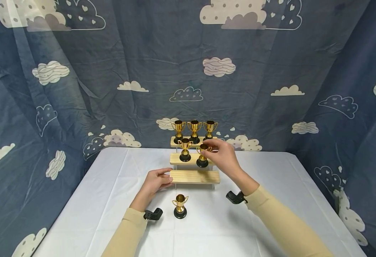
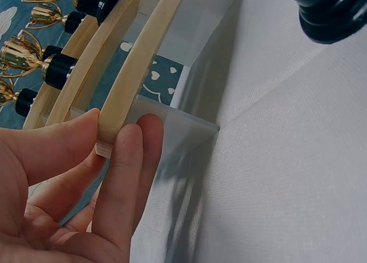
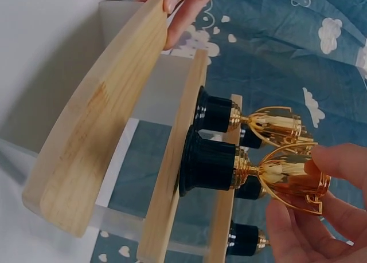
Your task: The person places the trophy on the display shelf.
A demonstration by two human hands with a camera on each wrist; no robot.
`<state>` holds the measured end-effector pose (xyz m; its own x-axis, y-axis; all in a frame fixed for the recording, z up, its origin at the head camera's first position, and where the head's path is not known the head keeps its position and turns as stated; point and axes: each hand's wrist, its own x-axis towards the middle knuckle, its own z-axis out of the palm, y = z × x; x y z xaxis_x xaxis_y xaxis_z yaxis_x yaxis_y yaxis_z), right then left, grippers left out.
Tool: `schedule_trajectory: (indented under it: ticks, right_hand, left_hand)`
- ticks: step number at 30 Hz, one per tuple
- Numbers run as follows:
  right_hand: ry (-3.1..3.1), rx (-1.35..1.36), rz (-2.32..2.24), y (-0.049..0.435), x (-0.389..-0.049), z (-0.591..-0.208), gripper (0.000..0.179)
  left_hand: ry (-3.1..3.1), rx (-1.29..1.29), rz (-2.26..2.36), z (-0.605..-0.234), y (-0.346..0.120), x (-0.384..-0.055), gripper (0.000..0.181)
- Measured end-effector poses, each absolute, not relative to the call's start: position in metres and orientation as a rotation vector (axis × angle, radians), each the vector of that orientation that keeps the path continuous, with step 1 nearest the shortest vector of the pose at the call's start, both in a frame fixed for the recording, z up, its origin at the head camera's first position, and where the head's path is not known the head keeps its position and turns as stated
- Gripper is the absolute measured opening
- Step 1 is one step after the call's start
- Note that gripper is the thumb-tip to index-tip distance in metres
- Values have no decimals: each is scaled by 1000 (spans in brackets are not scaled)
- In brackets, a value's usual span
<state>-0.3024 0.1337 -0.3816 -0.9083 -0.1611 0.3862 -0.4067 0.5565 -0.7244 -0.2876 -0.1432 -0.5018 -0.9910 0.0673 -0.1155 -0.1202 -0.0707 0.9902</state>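
A small gold trophy cup (image 1: 202,163) with a black base is pinched between the thumb and fingers of my right hand (image 1: 222,156). In the right wrist view, this trophy's base (image 3: 209,164) is at the middle board (image 3: 172,177) of a stepped wooden stand. To its left, another trophy (image 1: 185,151) stands on the same board. My left hand (image 1: 154,184) grips the left end of the lowest board (image 1: 194,176), thumb on one side and fingers on the other, as the left wrist view shows. One more trophy (image 1: 180,206) stands upright on the table in front.
Three trophies (image 1: 194,130) stand in a row on the top board (image 1: 173,142). Clear side panels (image 2: 172,111) carry the boards. A white cloth covers the table (image 1: 111,200); behind it hangs a blue cloud-patterned curtain (image 1: 162,46).
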Motion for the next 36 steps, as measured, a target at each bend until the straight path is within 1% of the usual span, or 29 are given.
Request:
schedule_trajectory:
  ticks: [7,14,28,36]
  right_hand:
    - [-2527,473,1210,134,-308,-382,41]
    - [-2535,475,1170,132,-315,-383,39]
    - [-2536,464,1161,129,-324,-386,39]
    - [-2514,487,1195,128,-326,-387,42]
  left_hand:
    - [2055,-53,2173,-498,-145,-286,50]
    - [2057,-89,2181,-500,-143,-286,49]
    - [2063,-87,2178,-499,-143,-286,49]
    - [2064,-88,2175,-499,-142,-286,49]
